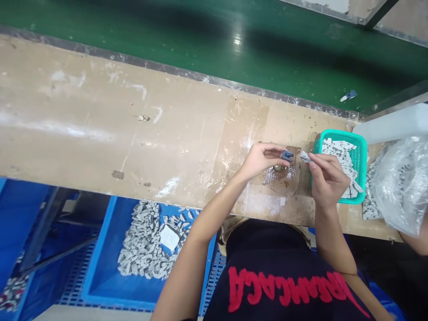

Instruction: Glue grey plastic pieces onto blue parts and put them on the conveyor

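Note:
Between the thumb and fingers of my left hand (267,157) is a small dark blue-grey plastic part (286,155) with a notched end facing right. My right hand (329,176) pinches a small white plastic piece (305,156) by its right end. A narrow gap separates the two parts, which are held at about the same level over the bench. Below my left fingers a small round brass-coloured knob (277,168) shows on a wet-looking brown patch. Just right of my right hand stands a green basket (360,151) filled with white pieces (338,149).
A clear plastic bag (397,183) of small parts lies at the bench's right end. One blue-and-white piece (348,95) rests on the green surface (200,40) behind the bench (100,102). Below left, a blue bin (110,249) holds many grey-white parts and a card (169,238).

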